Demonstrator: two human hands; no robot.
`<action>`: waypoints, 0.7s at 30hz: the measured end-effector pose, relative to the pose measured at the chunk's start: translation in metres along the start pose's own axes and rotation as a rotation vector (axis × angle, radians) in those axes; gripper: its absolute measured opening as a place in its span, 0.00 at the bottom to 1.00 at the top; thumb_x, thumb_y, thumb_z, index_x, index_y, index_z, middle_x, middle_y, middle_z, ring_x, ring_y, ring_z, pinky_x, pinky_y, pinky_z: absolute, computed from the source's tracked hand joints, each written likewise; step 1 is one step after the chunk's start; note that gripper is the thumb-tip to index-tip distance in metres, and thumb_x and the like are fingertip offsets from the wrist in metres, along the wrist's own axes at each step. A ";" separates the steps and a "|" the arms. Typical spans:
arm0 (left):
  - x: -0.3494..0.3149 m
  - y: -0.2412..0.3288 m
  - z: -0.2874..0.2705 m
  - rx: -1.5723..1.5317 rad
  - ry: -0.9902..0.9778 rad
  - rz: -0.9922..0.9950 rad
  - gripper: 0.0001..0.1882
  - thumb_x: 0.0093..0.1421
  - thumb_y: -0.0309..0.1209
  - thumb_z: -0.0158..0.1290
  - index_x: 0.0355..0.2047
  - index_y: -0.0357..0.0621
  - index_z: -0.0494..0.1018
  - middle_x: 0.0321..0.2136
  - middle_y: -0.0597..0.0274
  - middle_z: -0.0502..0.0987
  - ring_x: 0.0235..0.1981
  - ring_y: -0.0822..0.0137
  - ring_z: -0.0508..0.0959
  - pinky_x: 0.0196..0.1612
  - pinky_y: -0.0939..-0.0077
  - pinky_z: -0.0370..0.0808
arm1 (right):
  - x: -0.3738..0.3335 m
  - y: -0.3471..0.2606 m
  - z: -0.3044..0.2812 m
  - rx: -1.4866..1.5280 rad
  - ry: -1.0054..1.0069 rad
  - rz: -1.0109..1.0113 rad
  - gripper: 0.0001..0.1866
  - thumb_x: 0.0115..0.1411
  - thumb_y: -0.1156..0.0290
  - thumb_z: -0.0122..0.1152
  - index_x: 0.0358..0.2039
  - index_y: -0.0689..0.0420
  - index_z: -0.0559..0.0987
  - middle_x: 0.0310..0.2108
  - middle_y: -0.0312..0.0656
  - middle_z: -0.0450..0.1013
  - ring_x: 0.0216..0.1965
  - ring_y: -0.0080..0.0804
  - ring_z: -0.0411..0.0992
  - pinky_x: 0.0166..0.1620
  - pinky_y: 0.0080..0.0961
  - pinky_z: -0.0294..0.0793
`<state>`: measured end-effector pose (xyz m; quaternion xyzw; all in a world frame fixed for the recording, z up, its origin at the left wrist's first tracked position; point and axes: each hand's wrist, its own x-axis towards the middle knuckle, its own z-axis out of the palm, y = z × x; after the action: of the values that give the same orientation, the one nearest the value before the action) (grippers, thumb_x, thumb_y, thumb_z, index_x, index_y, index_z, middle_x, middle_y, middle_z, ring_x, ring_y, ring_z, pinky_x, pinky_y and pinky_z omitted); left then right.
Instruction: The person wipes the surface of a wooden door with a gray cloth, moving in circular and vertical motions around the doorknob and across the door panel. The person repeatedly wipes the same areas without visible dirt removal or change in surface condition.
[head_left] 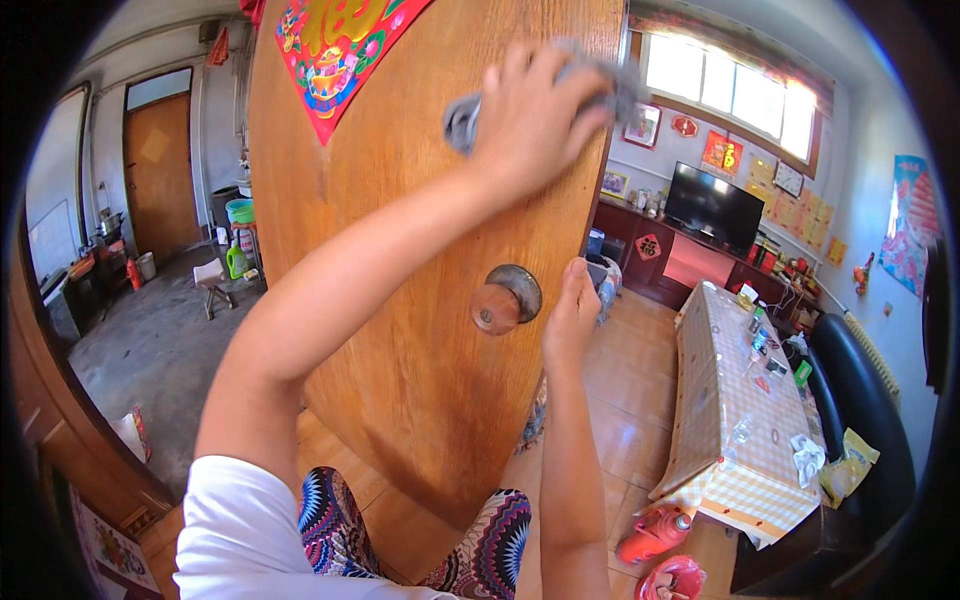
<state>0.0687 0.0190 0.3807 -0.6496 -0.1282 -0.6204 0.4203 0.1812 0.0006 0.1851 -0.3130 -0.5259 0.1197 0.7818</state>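
Observation:
A wooden door (400,220) fills the middle of the view, standing upright right before me. My left hand (530,120) is raised to its upper part and presses a crumpled grey cloth (462,124) against the wood; the hand is slightly blurred. Low on the door's edge side sits a round doorknob (497,308) of wood and dark metal, untouched. Just right of the knob my right hand (572,315) grips the door's edge, thumb up, with its other fingers mostly hidden. A red and gold paper decoration (335,60) hangs on the door above.
Right of the door stands a long table (700,430) with a checked cover and small items. A red thermos (652,535) and a red-lined bin (670,578) are on the floor. A black sofa (865,420) lies beyond. A small stool (212,283) stands at left.

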 end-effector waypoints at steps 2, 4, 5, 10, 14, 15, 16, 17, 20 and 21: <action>-0.027 0.010 -0.015 -0.067 -0.072 0.009 0.15 0.59 0.42 0.66 0.44 0.55 0.81 0.50 0.60 0.76 0.55 0.48 0.70 0.53 0.53 0.68 | 0.000 -0.001 -0.002 -0.014 0.005 0.002 0.28 0.78 0.49 0.47 0.27 0.59 0.64 0.24 0.30 0.57 0.29 0.20 0.55 0.33 0.25 0.57; -0.025 0.008 -0.021 -0.112 -0.129 0.022 0.15 0.59 0.42 0.65 0.43 0.54 0.80 0.49 0.61 0.76 0.54 0.49 0.70 0.54 0.53 0.67 | -0.002 -0.002 0.002 0.001 0.008 0.000 0.28 0.78 0.50 0.47 0.27 0.60 0.65 0.24 0.31 0.57 0.29 0.20 0.55 0.32 0.25 0.58; -0.017 0.004 -0.019 -0.095 -0.092 0.004 0.14 0.59 0.42 0.65 0.43 0.55 0.80 0.47 0.61 0.76 0.55 0.49 0.70 0.53 0.53 0.66 | -0.002 -0.003 0.003 0.005 0.008 -0.002 0.28 0.78 0.50 0.47 0.27 0.60 0.65 0.24 0.31 0.57 0.29 0.20 0.55 0.32 0.25 0.58; 0.073 -0.007 0.003 -0.111 -0.025 -0.258 0.14 0.62 0.39 0.61 0.46 0.49 0.78 0.48 0.55 0.77 0.54 0.48 0.72 0.54 0.43 0.68 | -0.001 0.000 0.001 -0.023 0.000 -0.001 0.27 0.78 0.51 0.47 0.27 0.60 0.64 0.24 0.30 0.57 0.29 0.20 0.54 0.32 0.25 0.57; 0.120 -0.013 0.011 0.044 0.108 -0.340 0.16 0.63 0.40 0.61 0.48 0.50 0.78 0.49 0.54 0.77 0.54 0.48 0.72 0.53 0.46 0.69 | -0.003 -0.002 0.005 -0.001 -0.015 -0.014 0.27 0.78 0.50 0.47 0.27 0.59 0.64 0.24 0.30 0.56 0.29 0.20 0.54 0.32 0.25 0.57; 0.119 -0.021 0.017 0.097 0.155 -0.325 0.16 0.63 0.40 0.61 0.48 0.50 0.78 0.49 0.54 0.77 0.54 0.48 0.72 0.54 0.46 0.69 | -0.005 -0.003 0.009 -0.001 -0.024 -0.012 0.27 0.78 0.50 0.47 0.27 0.59 0.64 0.24 0.30 0.56 0.29 0.20 0.54 0.32 0.25 0.57; 0.113 -0.027 0.025 0.144 0.196 -0.312 0.16 0.63 0.40 0.61 0.49 0.50 0.78 0.49 0.54 0.77 0.55 0.48 0.72 0.54 0.46 0.69 | -0.006 -0.003 0.011 -0.004 -0.028 -0.004 0.27 0.78 0.50 0.47 0.27 0.59 0.64 0.24 0.30 0.56 0.29 0.20 0.54 0.32 0.25 0.57; 0.104 -0.020 0.026 0.091 0.170 -0.251 0.15 0.62 0.41 0.62 0.46 0.53 0.79 0.48 0.56 0.77 0.55 0.48 0.71 0.54 0.48 0.68 | -0.003 -0.004 0.006 -0.013 -0.014 -0.005 0.28 0.78 0.50 0.47 0.27 0.59 0.64 0.24 0.30 0.56 0.29 0.20 0.54 0.32 0.25 0.57; 0.042 0.006 0.009 0.003 0.038 -0.087 0.13 0.58 0.42 0.66 0.42 0.58 0.80 0.47 0.59 0.76 0.56 0.48 0.69 0.54 0.51 0.65 | -0.002 -0.004 0.000 -0.007 -0.009 -0.005 0.28 0.78 0.50 0.48 0.27 0.60 0.64 0.24 0.31 0.57 0.29 0.21 0.55 0.32 0.26 0.57; 0.023 0.016 0.004 0.006 -0.030 -0.046 0.14 0.59 0.43 0.66 0.43 0.57 0.79 0.48 0.59 0.76 0.56 0.48 0.69 0.54 0.51 0.65 | -0.001 -0.004 -0.004 -0.018 0.000 -0.010 0.28 0.78 0.49 0.48 0.27 0.60 0.64 0.24 0.31 0.57 0.29 0.21 0.55 0.32 0.26 0.57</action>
<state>0.0871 0.0036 0.3961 -0.6544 -0.1510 -0.6198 0.4060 0.1837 -0.0046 0.1858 -0.3172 -0.5286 0.1112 0.7795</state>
